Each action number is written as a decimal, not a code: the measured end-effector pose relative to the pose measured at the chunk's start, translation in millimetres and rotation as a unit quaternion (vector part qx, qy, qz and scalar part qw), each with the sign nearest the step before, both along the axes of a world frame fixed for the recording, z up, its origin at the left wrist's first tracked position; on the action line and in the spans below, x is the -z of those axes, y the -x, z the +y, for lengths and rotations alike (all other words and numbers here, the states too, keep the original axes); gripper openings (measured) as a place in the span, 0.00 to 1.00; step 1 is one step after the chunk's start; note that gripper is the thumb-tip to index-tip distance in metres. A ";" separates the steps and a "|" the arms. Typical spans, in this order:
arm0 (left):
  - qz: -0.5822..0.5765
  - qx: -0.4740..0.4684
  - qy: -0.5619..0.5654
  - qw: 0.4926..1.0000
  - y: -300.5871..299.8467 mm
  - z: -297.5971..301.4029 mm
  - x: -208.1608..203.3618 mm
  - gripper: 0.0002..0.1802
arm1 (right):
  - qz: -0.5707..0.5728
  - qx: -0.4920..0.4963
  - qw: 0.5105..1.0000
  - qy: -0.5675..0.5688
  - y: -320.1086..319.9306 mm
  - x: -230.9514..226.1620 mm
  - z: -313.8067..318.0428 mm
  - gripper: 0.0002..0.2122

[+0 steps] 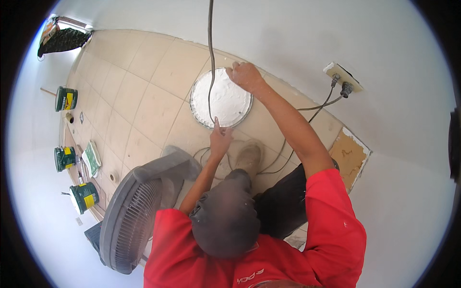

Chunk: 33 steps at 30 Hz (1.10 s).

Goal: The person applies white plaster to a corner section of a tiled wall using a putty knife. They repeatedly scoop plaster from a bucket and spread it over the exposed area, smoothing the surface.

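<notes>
A round tub (250, 104) of bumpy white paste, with a dark rim, stands on the tiled floor in front of me. My right hand (246, 77) is at its far right rim, with the fingers curled down over the edge. My left hand (221, 140) is at the near rim, index finger reaching up to the edge. A grey cable (211, 57) comes down from the top of the view, crosses above the paste and ends at my left fingertips, which seem to pinch it. What lies under either hand is hidden.
A large grey fan (132, 221) stands close on my left. Green buckets (66, 99) line the left wall, beside a green-and-white bag (91, 158). Plugs sit in a wall socket (344, 80) at the right; their cords (283, 149) trail past my boot (249, 156). Beyond them, the wall's base is broken (346, 154).
</notes>
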State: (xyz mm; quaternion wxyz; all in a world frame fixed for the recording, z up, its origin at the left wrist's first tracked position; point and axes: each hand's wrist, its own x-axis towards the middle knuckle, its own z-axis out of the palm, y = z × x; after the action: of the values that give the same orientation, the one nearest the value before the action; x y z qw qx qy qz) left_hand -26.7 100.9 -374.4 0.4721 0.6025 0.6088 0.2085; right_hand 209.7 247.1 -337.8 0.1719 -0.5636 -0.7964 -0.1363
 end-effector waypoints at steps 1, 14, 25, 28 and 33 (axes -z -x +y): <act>-0.003 0.001 -0.002 1.000 -3.2 2.7 0.3 0.45 | 0.001 -0.022 1.000 0.007 -4.6 8.1 -1.0 0.04; -0.036 -0.022 -0.026 0.999 -1.9 10.9 6.8 0.44 | 0.083 0.076 0.950 0.292 -51.1 -77.5 -50.3 0.11; -0.052 -0.028 -0.046 0.997 6.1 17.4 18.0 0.42 | 0.447 0.085 0.788 0.414 -95.5 -180.0 -149.9 0.15; -0.057 -0.015 -0.046 0.997 -1.2 17.3 19.9 0.40 | 0.636 0.035 0.645 0.422 -113.0 -169.5 -200.2 0.14; -0.062 0.060 -0.098 0.991 -25.5 2.1 26.6 0.26 | 0.742 0.019 0.587 0.324 -135.9 -141.5 -318.2 0.15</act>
State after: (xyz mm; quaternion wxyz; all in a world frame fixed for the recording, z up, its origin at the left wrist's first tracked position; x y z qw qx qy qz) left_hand -1.2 103.0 -401.0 0.4593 0.6671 0.5179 0.2752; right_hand 345.6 -71.0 -196.3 0.5065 -0.5027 -0.3733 0.5928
